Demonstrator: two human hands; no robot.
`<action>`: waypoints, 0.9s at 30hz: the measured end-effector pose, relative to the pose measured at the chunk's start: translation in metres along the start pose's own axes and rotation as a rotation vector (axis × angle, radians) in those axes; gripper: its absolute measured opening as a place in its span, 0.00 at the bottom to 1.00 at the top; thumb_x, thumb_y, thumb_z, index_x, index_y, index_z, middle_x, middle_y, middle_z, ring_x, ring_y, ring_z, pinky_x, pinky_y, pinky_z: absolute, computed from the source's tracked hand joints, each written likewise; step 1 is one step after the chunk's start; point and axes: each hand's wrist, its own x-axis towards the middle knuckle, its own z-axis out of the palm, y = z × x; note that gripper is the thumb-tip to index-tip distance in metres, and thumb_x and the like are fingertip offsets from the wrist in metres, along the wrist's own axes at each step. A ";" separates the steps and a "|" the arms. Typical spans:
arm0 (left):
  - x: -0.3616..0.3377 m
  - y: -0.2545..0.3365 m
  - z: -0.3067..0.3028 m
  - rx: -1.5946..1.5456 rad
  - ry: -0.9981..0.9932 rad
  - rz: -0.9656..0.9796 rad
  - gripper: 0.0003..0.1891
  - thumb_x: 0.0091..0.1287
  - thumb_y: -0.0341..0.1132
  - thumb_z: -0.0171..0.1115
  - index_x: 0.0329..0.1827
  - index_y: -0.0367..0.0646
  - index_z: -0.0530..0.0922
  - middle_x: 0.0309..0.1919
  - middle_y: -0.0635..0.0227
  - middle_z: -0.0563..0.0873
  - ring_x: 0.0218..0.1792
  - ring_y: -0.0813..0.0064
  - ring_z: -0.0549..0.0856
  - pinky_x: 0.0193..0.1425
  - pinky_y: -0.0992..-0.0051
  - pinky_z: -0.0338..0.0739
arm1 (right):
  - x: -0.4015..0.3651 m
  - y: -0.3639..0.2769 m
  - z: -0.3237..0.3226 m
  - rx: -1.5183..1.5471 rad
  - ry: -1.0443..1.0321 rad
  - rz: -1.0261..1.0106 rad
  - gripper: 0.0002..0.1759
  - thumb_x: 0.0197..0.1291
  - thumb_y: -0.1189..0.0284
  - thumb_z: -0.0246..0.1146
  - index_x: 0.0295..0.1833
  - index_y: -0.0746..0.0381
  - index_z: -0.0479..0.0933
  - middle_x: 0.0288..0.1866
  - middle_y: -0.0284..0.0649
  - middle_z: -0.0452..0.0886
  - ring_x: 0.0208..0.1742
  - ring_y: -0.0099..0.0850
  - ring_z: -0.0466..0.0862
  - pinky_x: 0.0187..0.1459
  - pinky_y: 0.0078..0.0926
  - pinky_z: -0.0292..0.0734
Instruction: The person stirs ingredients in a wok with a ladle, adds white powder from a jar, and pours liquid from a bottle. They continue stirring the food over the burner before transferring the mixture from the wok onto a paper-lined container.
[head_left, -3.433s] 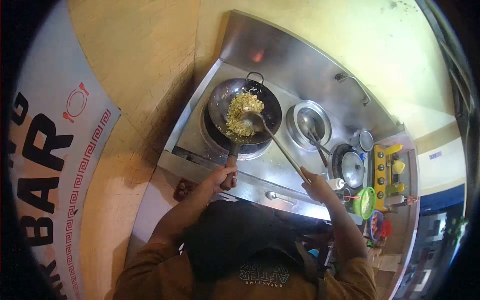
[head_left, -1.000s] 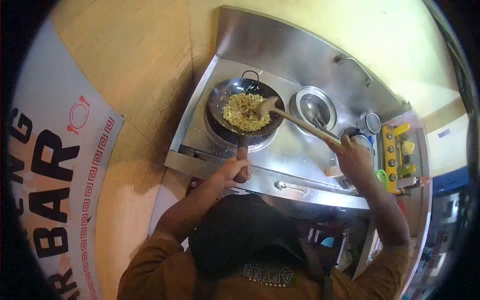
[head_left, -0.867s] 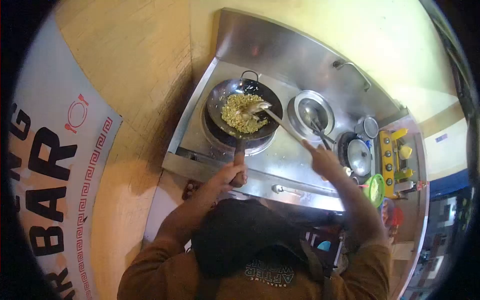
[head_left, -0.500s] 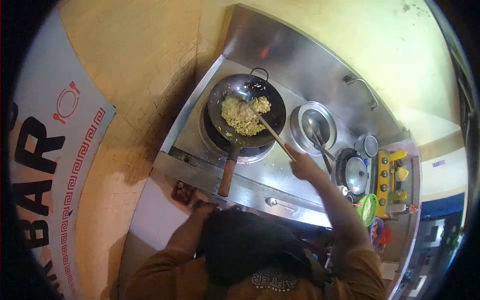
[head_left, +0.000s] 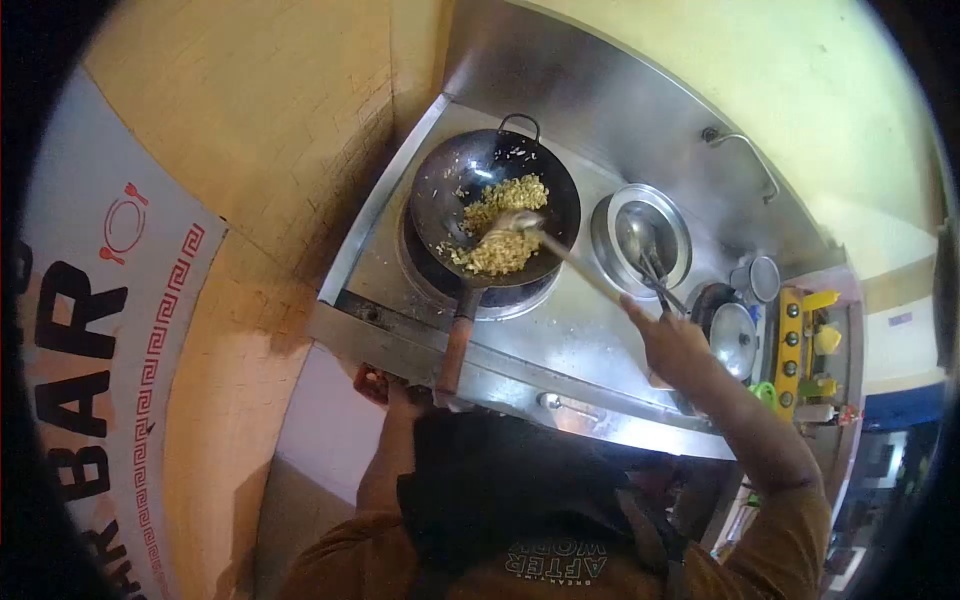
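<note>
My right hand (head_left: 672, 345) is closed round the long handle of a ladle (head_left: 585, 268), its index finger stretched along the shaft. The ladle's bowl, blurred by motion, sits among yellowish fried rice (head_left: 508, 200) in a dark wok (head_left: 440, 190). The rice lies in two heaps towards the wok's right side, with loose grains on the wall. The wok rests over a burner, and its wooden handle (head_left: 455, 355) points towards me. Low at the stove's front edge, my left hand (head_left: 398, 392) is beside a small reddish-brown object (head_left: 371, 383); its fingers are mostly hidden.
Right of the wok stands a metal pot (head_left: 605, 235) with utensils inside. Farther right are a lidded pan (head_left: 733, 335), a small metal pot (head_left: 760, 278) and a yellow rack (head_left: 790, 345) with bottles. A tap (head_left: 745, 150) juts from the steel backsplash, and another (head_left: 565, 405) from the front edge.
My right hand has moved right and drawn the ladle's bowl rightwards through the rice, parting it into two heaps. My left hand has shifted slightly left and up, towards the reddish-brown object.
</note>
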 end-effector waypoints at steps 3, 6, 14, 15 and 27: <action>0.034 0.082 -0.085 -0.404 -0.525 -0.649 0.25 0.73 0.54 0.45 0.60 0.43 0.73 0.43 0.61 0.84 0.43 0.64 0.83 0.47 0.65 0.79 | 0.053 -0.012 0.007 0.259 0.042 0.089 0.44 0.58 0.79 0.53 0.79 0.50 0.46 0.36 0.57 0.83 0.36 0.50 0.86 0.37 0.45 0.82; 0.041 0.197 -0.159 -0.512 -0.873 -0.874 0.26 0.75 0.55 0.43 0.61 0.43 0.73 0.42 0.62 0.84 0.42 0.66 0.83 0.48 0.67 0.79 | 0.063 -0.046 0.024 0.443 0.050 0.002 0.42 0.56 0.82 0.51 0.78 0.52 0.52 0.31 0.55 0.83 0.31 0.51 0.85 0.35 0.48 0.80; 0.059 0.299 -0.094 -0.632 -0.850 -0.492 0.10 0.70 0.39 0.60 0.39 0.41 0.73 0.30 0.60 0.82 0.28 0.66 0.83 0.31 0.66 0.80 | -0.021 -0.081 0.030 0.267 0.060 0.122 0.35 0.64 0.75 0.53 0.76 0.57 0.54 0.34 0.53 0.82 0.31 0.46 0.86 0.31 0.42 0.83; 0.052 0.315 -0.093 -0.482 -0.774 -0.380 0.08 0.69 0.35 0.60 0.38 0.41 0.72 0.28 0.61 0.82 0.26 0.68 0.83 0.28 0.68 0.79 | -0.011 -0.076 0.029 0.276 0.127 0.147 0.35 0.62 0.76 0.54 0.76 0.57 0.55 0.34 0.53 0.82 0.32 0.48 0.86 0.34 0.43 0.83; 0.070 0.350 -0.144 -0.799 -0.854 -0.578 0.06 0.65 0.29 0.62 0.36 0.40 0.73 0.22 0.67 0.77 0.21 0.71 0.79 0.25 0.67 0.80 | -0.100 -0.070 0.000 0.908 0.081 -0.092 0.34 0.62 0.75 0.56 0.75 0.57 0.60 0.41 0.59 0.83 0.42 0.49 0.86 0.45 0.43 0.79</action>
